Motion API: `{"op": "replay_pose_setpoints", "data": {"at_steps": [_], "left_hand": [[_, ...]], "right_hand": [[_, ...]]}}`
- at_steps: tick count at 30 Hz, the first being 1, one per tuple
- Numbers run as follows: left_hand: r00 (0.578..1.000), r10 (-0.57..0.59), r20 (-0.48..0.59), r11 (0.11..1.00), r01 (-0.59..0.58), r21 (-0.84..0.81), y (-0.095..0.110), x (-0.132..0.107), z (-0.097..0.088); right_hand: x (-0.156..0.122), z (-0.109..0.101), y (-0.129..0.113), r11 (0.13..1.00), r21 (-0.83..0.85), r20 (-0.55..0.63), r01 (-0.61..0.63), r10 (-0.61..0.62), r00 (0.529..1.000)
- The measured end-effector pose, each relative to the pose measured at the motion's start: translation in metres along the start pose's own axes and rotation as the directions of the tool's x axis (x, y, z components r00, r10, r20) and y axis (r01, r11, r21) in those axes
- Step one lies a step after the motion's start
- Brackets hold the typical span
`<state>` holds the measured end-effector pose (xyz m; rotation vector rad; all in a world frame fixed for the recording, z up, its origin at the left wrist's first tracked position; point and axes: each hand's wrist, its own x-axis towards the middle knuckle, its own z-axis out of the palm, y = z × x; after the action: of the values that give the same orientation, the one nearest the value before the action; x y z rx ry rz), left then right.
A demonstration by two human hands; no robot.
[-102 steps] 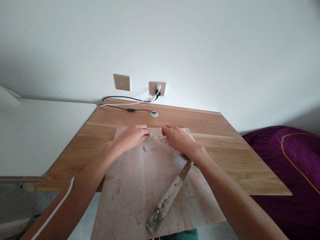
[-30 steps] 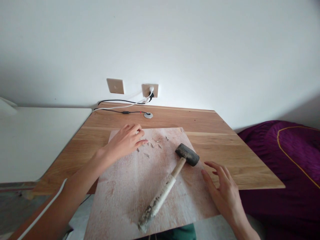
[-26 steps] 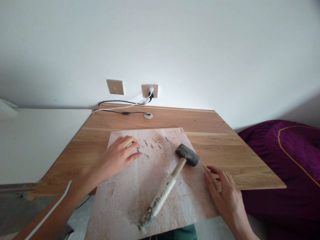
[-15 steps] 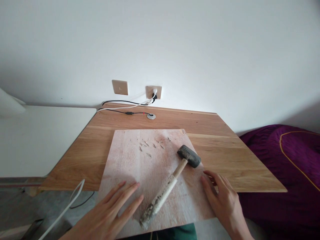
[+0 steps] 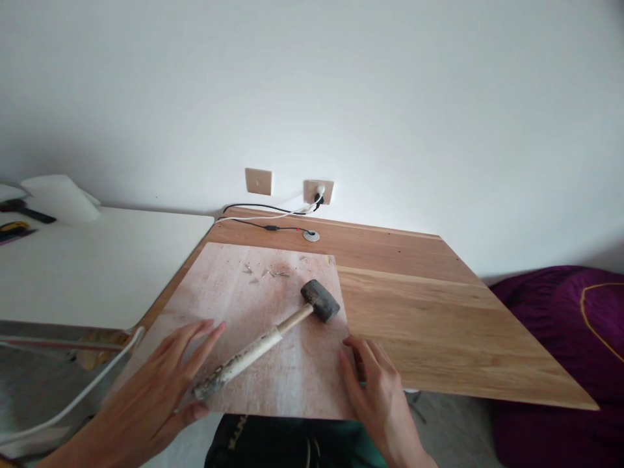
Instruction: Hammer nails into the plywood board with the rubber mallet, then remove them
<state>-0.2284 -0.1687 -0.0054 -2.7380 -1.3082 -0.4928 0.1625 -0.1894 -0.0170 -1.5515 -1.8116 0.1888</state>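
Observation:
A pale, worn wooden board (image 5: 287, 383) lies on the wooden desktop, its front edge jutting over the near side. On it rests a mallet (image 5: 258, 346) with a black head and a scuffed white-wrapped handle. Several small nails or screws (image 5: 268, 273) are scattered near the board's far end. My left hand (image 5: 156, 383) is over the board's left part, fingers stretched and apart, thumb near the front edge and close to the handle's end. At the right edge, my right hand (image 5: 377, 390) is closed on the board, thumb against it and fingers curled, partly hidden.
The desktop (image 5: 439, 318) extends right toward a purple cover (image 5: 541, 325). A white table (image 5: 121, 273) adjoins on the left, carrying a paper roll (image 5: 63, 198) and tools. Cables run along the wall to a socket (image 5: 327, 192). A white cable (image 5: 88, 390) hangs at lower left.
The board has shifted left on the desktop, carrying the mallet and nails along. Both hands moved left with it. The nails have bunched closer together. My view has turned somewhat left.

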Motion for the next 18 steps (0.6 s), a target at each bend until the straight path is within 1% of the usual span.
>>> {"op": "replay_pose_setpoints", "data": {"at_steps": [3, 5, 8, 12, 14, 18], "left_hand": [[0.996, -0.079, -0.033, 0.997, 0.08, 0.023, -0.01, -0.01, 0.002], [0.993, -0.111, -0.049, 0.994, 0.112, 0.015, -0.013, -0.013, 0.003], [0.986, -0.147, -0.074, 0.989, 0.148, 0.006, -0.015, -0.013, 0.005], [0.98, -0.18, -0.082, 0.984, 0.179, -0.019, -0.014, -0.011, 0.008], [0.975, -0.2, -0.101, 0.979, 0.195, -0.052, -0.013, -0.012, 0.009], [0.951, -0.277, -0.134, 0.956, 0.259, -0.138, -0.013, -0.014, 0.009]], "right_hand": [[0.006, 0.01, -0.012, 0.997, 0.08, 0.045, -0.005, 0.001, 0.999], [0.008, 0.013, -0.014, 0.991, 0.135, 0.056, -0.022, 0.014, 0.998], [0.009, 0.013, -0.01, 0.976, 0.208, 0.074, -0.066, 0.051, 0.996], [0.007, 0.012, -0.001, 0.958, 0.247, 0.105, -0.142, 0.119, 0.987], [0.007, 0.013, 0.001, 0.951, 0.256, 0.104, -0.176, 0.154, 0.983], [0.008, 0.013, 0.0, 0.929, 0.296, 0.106, -0.224, 0.201, 0.974]]}}
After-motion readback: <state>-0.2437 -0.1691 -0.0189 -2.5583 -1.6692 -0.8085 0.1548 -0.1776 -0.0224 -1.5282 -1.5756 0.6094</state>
